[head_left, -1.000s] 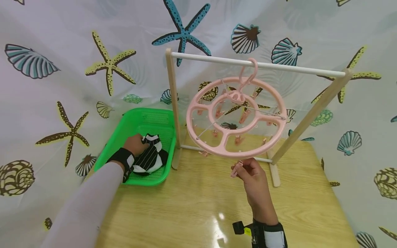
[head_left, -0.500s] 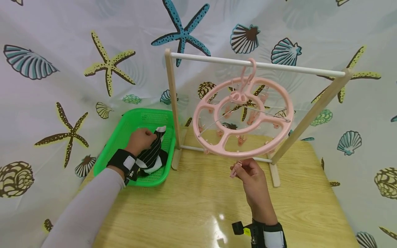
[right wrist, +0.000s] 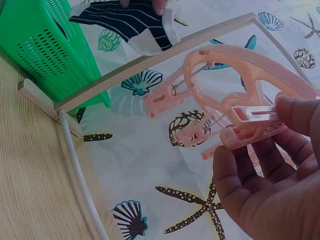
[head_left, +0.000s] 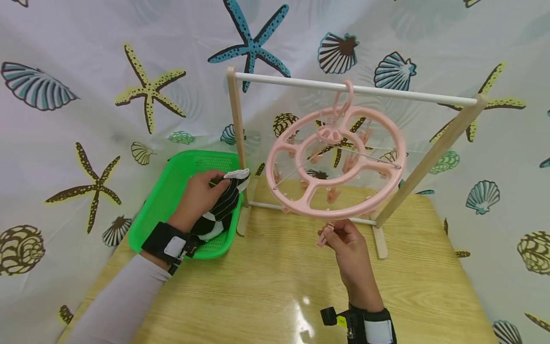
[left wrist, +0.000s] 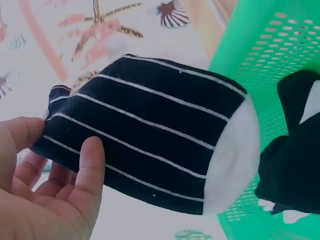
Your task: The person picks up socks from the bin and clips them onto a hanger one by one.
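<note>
A black sock with thin white stripes and a white toe (left wrist: 145, 125) hangs from my left hand (head_left: 198, 197), which pinches it near the cuff above the green basket (head_left: 161, 193). Other black and white socks (left wrist: 300, 150) lie in that basket. My right hand (head_left: 355, 253) pinches a pink clothespin (right wrist: 252, 116) below the front rim of the round pink clip hanger (head_left: 307, 206). Several more pink clothespins (right wrist: 165, 99) dangle from the hanger in the right wrist view.
A drying rack with a white bar (head_left: 296, 82) and wooden posts (head_left: 429, 165) carries the hanger by its hook. Under it lies a wooden table (head_left: 266, 286). A curtain (head_left: 180, 28) printed with starfish and shells hangs behind.
My left hand has lifted the striped sock out of the basket, up and to the right. The hanger has swung slightly right. My right hand has kept its place with the clothespin.
</note>
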A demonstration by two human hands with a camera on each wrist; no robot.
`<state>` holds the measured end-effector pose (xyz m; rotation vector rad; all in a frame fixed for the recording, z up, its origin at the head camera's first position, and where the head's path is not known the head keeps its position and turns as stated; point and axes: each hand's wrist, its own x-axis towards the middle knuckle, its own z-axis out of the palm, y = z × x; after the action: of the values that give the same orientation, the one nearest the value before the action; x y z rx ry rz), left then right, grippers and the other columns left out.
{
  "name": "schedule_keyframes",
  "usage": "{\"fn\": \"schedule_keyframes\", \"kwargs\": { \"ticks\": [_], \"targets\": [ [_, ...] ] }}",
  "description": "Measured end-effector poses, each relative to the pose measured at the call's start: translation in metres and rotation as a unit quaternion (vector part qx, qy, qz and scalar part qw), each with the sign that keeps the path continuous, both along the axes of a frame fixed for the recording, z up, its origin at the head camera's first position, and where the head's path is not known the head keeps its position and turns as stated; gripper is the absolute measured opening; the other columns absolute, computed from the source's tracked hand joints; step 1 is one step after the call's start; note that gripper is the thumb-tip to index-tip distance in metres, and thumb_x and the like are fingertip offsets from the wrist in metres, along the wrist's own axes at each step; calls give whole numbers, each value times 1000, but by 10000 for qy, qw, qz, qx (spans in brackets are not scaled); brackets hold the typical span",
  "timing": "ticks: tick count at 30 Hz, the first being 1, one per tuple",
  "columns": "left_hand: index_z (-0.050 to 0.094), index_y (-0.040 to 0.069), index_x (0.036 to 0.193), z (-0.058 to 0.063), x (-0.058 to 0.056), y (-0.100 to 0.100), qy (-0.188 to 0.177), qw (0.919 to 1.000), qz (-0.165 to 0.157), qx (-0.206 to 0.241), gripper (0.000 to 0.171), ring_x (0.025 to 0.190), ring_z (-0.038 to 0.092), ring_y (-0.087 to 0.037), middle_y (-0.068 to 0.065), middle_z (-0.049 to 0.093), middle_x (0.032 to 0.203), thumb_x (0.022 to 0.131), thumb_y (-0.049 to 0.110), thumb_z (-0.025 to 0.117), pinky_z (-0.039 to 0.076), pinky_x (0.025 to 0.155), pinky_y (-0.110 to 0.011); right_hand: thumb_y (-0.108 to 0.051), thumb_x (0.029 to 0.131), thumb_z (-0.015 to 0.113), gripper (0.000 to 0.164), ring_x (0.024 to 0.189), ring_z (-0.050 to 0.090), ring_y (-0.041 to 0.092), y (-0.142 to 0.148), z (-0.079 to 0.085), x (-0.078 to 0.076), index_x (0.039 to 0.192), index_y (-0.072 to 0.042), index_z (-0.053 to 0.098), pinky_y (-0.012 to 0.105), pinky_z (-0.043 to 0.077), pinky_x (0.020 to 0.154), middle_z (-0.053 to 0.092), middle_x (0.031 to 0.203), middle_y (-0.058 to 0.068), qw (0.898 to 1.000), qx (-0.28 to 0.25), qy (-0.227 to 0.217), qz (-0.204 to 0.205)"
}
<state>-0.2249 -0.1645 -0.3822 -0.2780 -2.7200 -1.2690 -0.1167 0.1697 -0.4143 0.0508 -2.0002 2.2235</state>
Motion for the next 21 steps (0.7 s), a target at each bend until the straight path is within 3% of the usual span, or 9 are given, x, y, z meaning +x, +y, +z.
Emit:
{"fn": "schedule_keyframes", "kwargs": {
  "ticks": [5,11,15,21],
  "targets": [
    [64,6,122,6,19,15,27,9993,-353,96,30,75,62,-21,-9,68,99,100,26,62,47,59,-35,-9,97,65,18,86,65,19,-2,1,0,99,5,54,32,55,81,64,93,10,10000,41,-27,-19],
    [67,9,116,5,42,28,10,9977,-571,370,22,77,59,-18,-4,68,97,99,23,64,46,64,-36,-8,98,63,19,87,64,21,0,1,3,101,8,53,31,53,85,64,94,9,9999,75,-129,-73],
    [70,7,112,-7,60,35,-49,9958,-608,684,21,79,60,-16,-4,70,98,98,22,66,47,64,-33,-6,98,63,15,84,64,21,2,1,4,98,5,54,31,53,84,64,93,11,9999,68,-41,-141],
    [73,9,103,-28,88,52,-461,9906,-919,905,11,72,54,-13,1,67,89,95,16,69,44,60,-28,-5,98,62,10,85,64,21,-2,1,2,97,2,55,31,53,81,63,92,8,10000,4,89,15]
  ]
}}
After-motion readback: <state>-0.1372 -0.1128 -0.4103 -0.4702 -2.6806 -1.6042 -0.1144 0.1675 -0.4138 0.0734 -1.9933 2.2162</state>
